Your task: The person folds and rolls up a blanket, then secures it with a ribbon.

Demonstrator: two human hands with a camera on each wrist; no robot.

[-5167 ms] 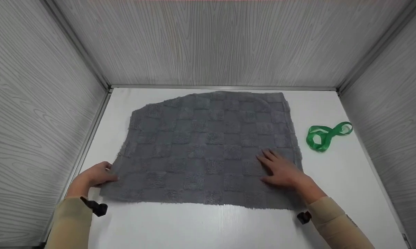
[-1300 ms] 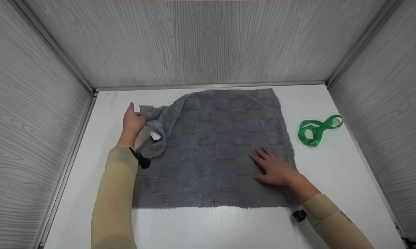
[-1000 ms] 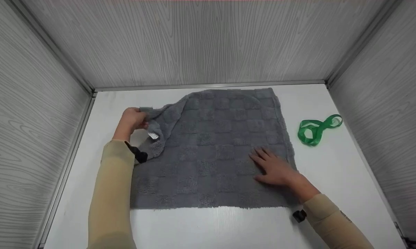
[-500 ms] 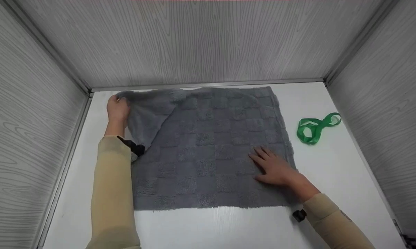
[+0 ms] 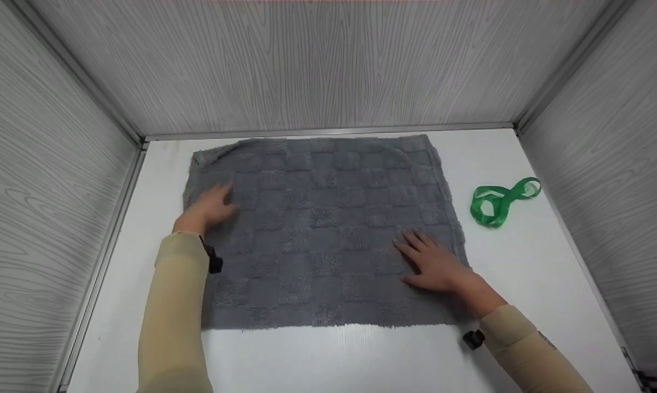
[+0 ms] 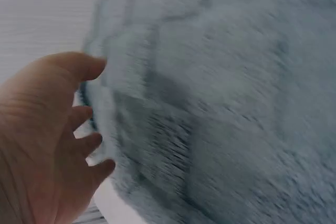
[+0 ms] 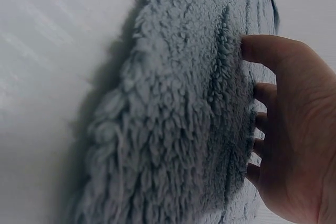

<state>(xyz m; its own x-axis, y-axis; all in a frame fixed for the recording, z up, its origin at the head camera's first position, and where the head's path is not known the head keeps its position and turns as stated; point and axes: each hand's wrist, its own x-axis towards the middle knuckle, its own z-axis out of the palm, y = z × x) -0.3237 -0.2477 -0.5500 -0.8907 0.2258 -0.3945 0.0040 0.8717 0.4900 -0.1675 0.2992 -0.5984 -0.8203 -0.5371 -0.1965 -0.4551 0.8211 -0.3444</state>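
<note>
Across the middle of the grey cloth I have a wide, low passage between my left hand, over its left part, and my right hand, spread on its near right part. A turned fold at the cloth's far left corner stands in the way there. Beyond the cloth's far edge, the back wall leaves barely any gap. On its near side, bare table gives me room; to its right, the green ribbon blocks part of the strip.
</note>
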